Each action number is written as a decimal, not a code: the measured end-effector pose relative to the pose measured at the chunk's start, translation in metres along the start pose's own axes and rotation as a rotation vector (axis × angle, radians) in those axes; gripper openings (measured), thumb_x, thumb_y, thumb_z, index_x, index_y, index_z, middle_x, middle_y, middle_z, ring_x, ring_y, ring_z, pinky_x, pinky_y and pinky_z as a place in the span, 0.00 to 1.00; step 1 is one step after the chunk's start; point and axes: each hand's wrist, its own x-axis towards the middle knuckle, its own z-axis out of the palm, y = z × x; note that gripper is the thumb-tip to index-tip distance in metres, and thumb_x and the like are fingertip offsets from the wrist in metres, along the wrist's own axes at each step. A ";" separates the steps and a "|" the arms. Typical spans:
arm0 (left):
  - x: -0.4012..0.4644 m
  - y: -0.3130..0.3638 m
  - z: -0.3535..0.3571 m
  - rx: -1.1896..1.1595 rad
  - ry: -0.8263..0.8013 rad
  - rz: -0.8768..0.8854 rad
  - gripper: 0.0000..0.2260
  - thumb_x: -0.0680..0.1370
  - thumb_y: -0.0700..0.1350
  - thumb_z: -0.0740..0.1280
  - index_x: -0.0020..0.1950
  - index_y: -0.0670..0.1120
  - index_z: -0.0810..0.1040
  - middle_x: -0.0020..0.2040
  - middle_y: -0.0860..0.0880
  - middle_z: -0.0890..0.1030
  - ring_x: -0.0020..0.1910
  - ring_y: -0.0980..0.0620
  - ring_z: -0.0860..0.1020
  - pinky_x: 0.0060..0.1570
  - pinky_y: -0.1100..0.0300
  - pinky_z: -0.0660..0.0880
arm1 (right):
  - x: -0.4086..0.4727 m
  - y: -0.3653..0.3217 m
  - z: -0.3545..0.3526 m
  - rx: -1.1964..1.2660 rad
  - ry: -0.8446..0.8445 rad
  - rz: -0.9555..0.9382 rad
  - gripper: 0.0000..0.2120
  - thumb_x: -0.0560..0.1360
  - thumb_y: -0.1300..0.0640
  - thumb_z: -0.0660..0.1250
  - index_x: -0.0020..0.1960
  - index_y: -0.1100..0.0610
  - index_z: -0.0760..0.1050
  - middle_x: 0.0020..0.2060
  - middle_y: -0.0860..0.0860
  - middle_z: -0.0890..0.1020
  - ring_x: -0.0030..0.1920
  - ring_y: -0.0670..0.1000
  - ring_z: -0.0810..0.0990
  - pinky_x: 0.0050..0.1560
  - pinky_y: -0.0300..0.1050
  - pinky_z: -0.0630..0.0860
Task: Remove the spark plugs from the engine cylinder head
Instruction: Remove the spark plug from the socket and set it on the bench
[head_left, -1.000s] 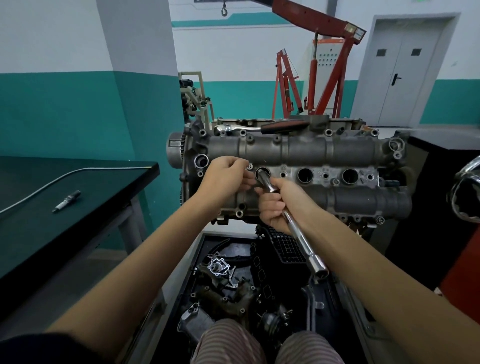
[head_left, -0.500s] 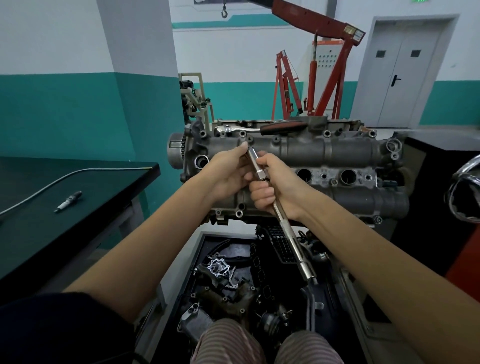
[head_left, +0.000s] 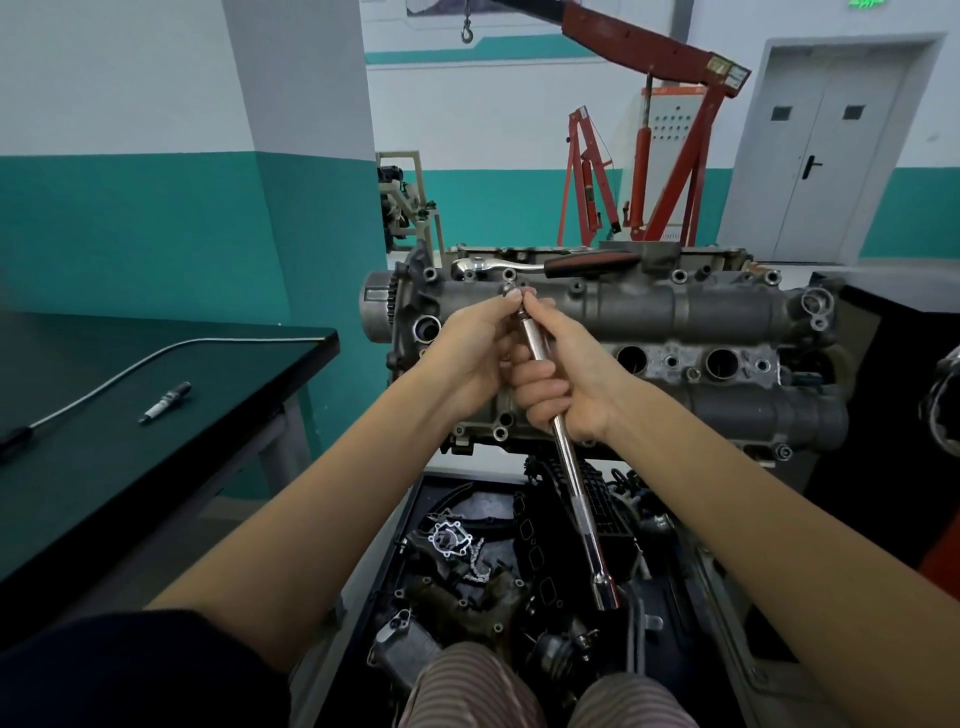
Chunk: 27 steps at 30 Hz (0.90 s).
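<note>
Since a second ago the long chrome socket extension bar has come out of the second plug well in the grey cast-aluminium cylinder head and now stands raised in front of it, its upper tip level with the head's top edge and its wide socket end hanging low over the black tray of dismantled engine parts. The right hand wraps its fingers around the middle of the bar, while the left hand pinches at the bar's upper tip with thumb and forefinger; whether a spark plug sits there cannot be told, as the fingertips cover it. Two wells further right along the head stand open and dark, and their contents are hidden. One white-and-metal spark plug already lies on the black workbench to the left, beside a thin grey flexible pick-up tool. A chrome ratchet with a black-and-red handle rests on top of the head. The lift suggests a plug is being extracted now, with more wells probably left to work.
</note>
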 end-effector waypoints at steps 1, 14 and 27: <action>-0.001 0.001 0.001 -0.032 0.013 0.024 0.08 0.81 0.43 0.59 0.51 0.43 0.77 0.44 0.49 0.82 0.35 0.55 0.76 0.32 0.64 0.70 | 0.000 0.000 0.001 -0.026 0.014 0.004 0.29 0.72 0.32 0.59 0.24 0.54 0.66 0.16 0.45 0.62 0.14 0.41 0.58 0.15 0.28 0.51; -0.034 0.052 -0.071 0.038 0.154 0.182 0.09 0.82 0.42 0.55 0.46 0.43 0.71 0.31 0.49 0.70 0.25 0.57 0.66 0.27 0.66 0.64 | 0.019 -0.012 0.064 -0.059 -0.209 -0.021 0.17 0.76 0.50 0.51 0.36 0.59 0.69 0.26 0.49 0.67 0.23 0.44 0.62 0.22 0.35 0.58; -0.064 0.105 -0.280 0.318 0.689 0.115 0.06 0.78 0.32 0.61 0.44 0.37 0.75 0.32 0.44 0.77 0.28 0.53 0.74 0.39 0.57 0.71 | 0.190 0.076 0.242 -0.076 -0.127 0.161 0.17 0.82 0.52 0.52 0.39 0.60 0.67 0.29 0.53 0.71 0.20 0.45 0.67 0.20 0.29 0.60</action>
